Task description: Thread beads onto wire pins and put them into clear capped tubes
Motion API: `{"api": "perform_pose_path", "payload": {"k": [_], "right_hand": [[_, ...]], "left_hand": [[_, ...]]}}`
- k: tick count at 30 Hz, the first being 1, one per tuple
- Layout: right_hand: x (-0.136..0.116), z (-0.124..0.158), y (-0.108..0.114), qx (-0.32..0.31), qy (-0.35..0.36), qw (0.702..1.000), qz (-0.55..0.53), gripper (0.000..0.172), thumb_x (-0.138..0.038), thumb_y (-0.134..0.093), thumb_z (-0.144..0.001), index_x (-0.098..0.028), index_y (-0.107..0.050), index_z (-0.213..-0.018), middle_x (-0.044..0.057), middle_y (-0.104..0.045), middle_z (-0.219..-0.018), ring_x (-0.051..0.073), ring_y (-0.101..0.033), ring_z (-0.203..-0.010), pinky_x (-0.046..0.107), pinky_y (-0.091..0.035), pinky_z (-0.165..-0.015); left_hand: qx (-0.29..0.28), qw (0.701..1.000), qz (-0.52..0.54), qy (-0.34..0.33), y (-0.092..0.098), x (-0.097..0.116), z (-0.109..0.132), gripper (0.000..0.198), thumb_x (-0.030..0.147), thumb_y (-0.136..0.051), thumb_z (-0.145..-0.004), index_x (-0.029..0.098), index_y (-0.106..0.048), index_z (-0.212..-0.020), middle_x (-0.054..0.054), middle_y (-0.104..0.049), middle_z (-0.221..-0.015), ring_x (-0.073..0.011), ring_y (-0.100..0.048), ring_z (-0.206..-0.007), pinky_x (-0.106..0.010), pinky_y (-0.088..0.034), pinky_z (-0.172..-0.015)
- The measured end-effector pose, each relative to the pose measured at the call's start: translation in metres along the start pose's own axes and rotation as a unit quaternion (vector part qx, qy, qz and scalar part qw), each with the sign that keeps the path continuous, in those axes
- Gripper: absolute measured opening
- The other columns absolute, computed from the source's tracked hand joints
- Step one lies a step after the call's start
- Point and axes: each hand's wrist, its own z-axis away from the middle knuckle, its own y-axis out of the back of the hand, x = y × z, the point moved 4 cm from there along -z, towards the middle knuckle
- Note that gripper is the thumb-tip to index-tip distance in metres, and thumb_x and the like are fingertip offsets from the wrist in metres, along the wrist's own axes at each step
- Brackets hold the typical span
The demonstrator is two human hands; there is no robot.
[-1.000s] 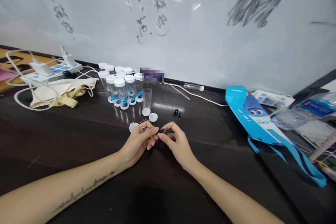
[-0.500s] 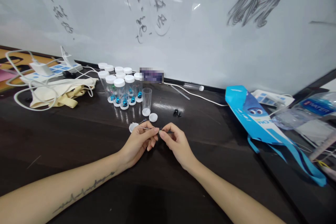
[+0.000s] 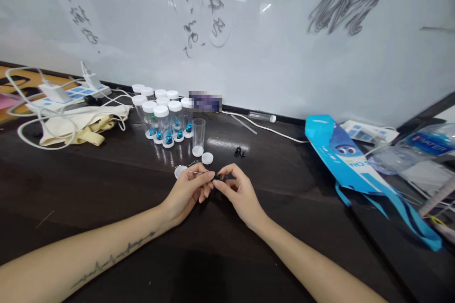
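Observation:
Between the thumb and index finger of my left hand [image 3: 188, 191] is pinched a thin pale cord or wire [image 3: 197, 172], which runs back over the fingers. The thumb and index finger of my right hand [image 3: 241, 191] close on a small black piece [image 3: 217, 177], which meets the left fingertips; its exact kind is too small to tell. Just behind the left hand lies a white cap [image 3: 180, 171], partly covered, with a thin strand near it. Farther back stand an uncapped clear tube [image 3: 198, 135] and another white cap [image 3: 207, 158].
Several capped clear tubes [image 3: 161, 125] with blue items inside stand at the back left. Small black pieces [image 3: 240, 152] lie right of the uncapped tube. A cream cloth bag [image 3: 67, 123] and cables are at left; a blue bag [image 3: 330, 156] and a water bottle [image 3: 426, 142] at right.
My right fingers have shifted slightly, and more of the black piece now shows between the fingertips. My left hand keeps nearly the same place.

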Motion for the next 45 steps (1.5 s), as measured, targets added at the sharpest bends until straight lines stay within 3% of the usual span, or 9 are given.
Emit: {"api": "perform_pose_path", "payload": {"k": [5,10,16,20,25,30,33,40,45], "right_hand": [[-0.0004,-0.0001,-0.0001,-0.006,-0.011,1.000,-0.003,0.024,-0.041,-0.064,-0.085,-0.020,-0.053,-0.081,-0.005,-0.046,-0.066,0.008,-0.037,-0.051,0.022,-0.027,-0.048],[0.0007,-0.0002,-0.0019,-0.031,-0.017,0.999,0.007,0.042,-0.049,-0.047,-0.095,-0.018,-0.052,-0.067,-0.003,-0.047,-0.060,0.009,-0.036,-0.050,0.023,-0.026,-0.047],[-0.0003,0.0002,0.0006,-0.002,-0.002,1.000,0.001,0.022,-0.038,-0.067,-0.084,-0.021,-0.053,-0.086,-0.005,-0.049,-0.072,0.008,-0.039,-0.052,0.022,-0.027,-0.049],[0.0001,-0.0002,0.0003,-0.010,-0.008,1.000,-0.001,0.023,-0.039,-0.064,-0.087,-0.020,-0.053,-0.082,-0.005,-0.049,-0.070,0.008,-0.038,-0.052,0.022,-0.027,-0.048],[0.0019,-0.0005,-0.0015,-0.035,-0.014,0.999,0.006,0.039,-0.047,-0.048,-0.095,-0.017,-0.051,-0.069,-0.003,-0.048,-0.061,0.008,-0.035,-0.050,0.022,-0.026,-0.047],[0.0009,-0.0005,0.0006,-0.006,0.003,1.000,0.003,0.020,-0.036,-0.066,-0.086,-0.020,-0.053,-0.085,-0.006,-0.047,-0.068,0.007,-0.038,-0.052,0.021,-0.027,-0.048],[0.0007,-0.0006,0.0007,-0.004,0.006,1.000,0.000,0.020,-0.034,-0.067,-0.085,-0.020,-0.053,-0.087,-0.005,-0.050,-0.073,0.006,-0.039,-0.053,0.020,-0.028,-0.049],[0.0020,-0.0007,-0.0020,-0.037,-0.010,0.999,0.007,0.039,-0.045,-0.047,-0.096,-0.017,-0.051,-0.069,-0.003,-0.050,-0.060,0.009,-0.037,-0.051,0.022,-0.027,-0.047],[0.0002,-0.0004,0.0002,-0.006,0.008,1.000,0.008,0.019,-0.036,-0.064,-0.087,-0.020,-0.053,-0.085,-0.005,-0.049,-0.070,0.008,-0.039,-0.053,0.021,-0.029,-0.049]], "left_hand": [[-0.013,1.000,0.006,0.004,-0.0016,-0.0002,0.0018,0.025,0.026,-0.074,-0.078,0.016,-0.053,-0.069,0.003,-0.063,-0.058,-0.0039,-0.049,-0.040,-0.011,-0.033,-0.034],[-0.034,0.999,0.001,0.010,-0.0031,-0.0009,0.0025,0.022,0.025,-0.072,-0.080,0.017,-0.052,-0.072,0.003,-0.064,-0.058,-0.0041,-0.049,-0.040,-0.011,-0.033,-0.033],[-0.014,1.000,0.011,0.003,-0.0003,-0.0009,-0.0005,0.022,0.023,-0.071,-0.081,0.016,-0.053,-0.072,0.003,-0.063,-0.058,-0.0033,-0.049,-0.041,-0.010,-0.034,-0.034],[-0.020,1.000,0.009,0.002,-0.0012,-0.0010,-0.0001,0.022,0.023,-0.071,-0.081,0.016,-0.052,-0.072,0.003,-0.063,-0.058,-0.0034,-0.049,-0.041,-0.010,-0.034,-0.035],[-0.036,0.999,0.003,0.012,-0.0033,-0.0012,0.0011,0.023,0.024,-0.071,-0.081,0.016,-0.051,-0.072,0.003,-0.064,-0.059,-0.0037,-0.049,-0.040,-0.010,-0.034,-0.034],[-0.017,1.000,0.009,0.001,-0.0003,-0.0009,-0.0008,0.023,0.023,-0.071,-0.081,0.016,-0.052,-0.072,0.003,-0.063,-0.058,-0.0033,-0.049,-0.041,-0.010,-0.035,-0.035],[-0.017,1.000,0.010,0.000,-0.0004,-0.0010,-0.0010,0.023,0.023,-0.071,-0.081,0.016,-0.052,-0.072,0.003,-0.063,-0.058,-0.0034,-0.049,-0.041,-0.010,-0.035,-0.035],[-0.039,0.999,-0.006,0.011,-0.0027,-0.0015,0.0022,0.021,0.024,-0.070,-0.082,0.016,-0.052,-0.073,0.003,-0.063,-0.059,-0.0038,-0.049,-0.041,-0.010,-0.034,-0.034],[-0.019,1.000,0.002,0.003,0.0000,-0.0015,-0.0007,0.022,0.023,-0.071,-0.081,0.015,-0.053,-0.072,0.003,-0.063,-0.058,-0.0032,-0.049,-0.042,-0.010,-0.034,-0.035]]}}
